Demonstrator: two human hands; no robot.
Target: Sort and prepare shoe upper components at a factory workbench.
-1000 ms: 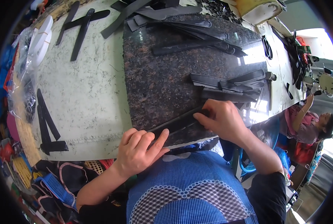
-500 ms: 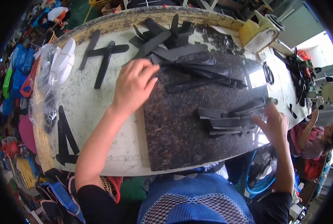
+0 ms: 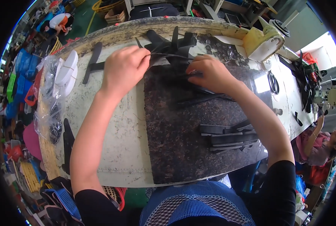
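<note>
A thin black strip (image 3: 171, 55) runs edge-on between my hands above the far end of a dark speckled stone slab (image 3: 168, 150). My left hand (image 3: 124, 67) is closed in a pinch on its left end. At its other end, my right hand (image 3: 209, 73) has its fingers curled closed on it. Under and beside my right hand lie more black strips (image 3: 202, 100), partly hidden and blurred. A neat stack of grey-black strips (image 3: 232, 137) rests on the slab, near my right forearm. Behind the hands is a loose pile of black pieces (image 3: 175, 43).
White oval pieces (image 3: 69, 69) and clear plastic wrap (image 3: 51, 94) lie at the table's left edge. Small dark bits (image 3: 220, 49) and a yellowish machine part (image 3: 264, 41) are at the back right. Black scissor handles (image 3: 273, 83) lie right of the slab. Another person (image 3: 315, 147) sits at right.
My right hand has left the stack on the slab and moved up and left to the strip. My left hand has shifted slightly left and lifted the strip. The view has tilted slightly.
</note>
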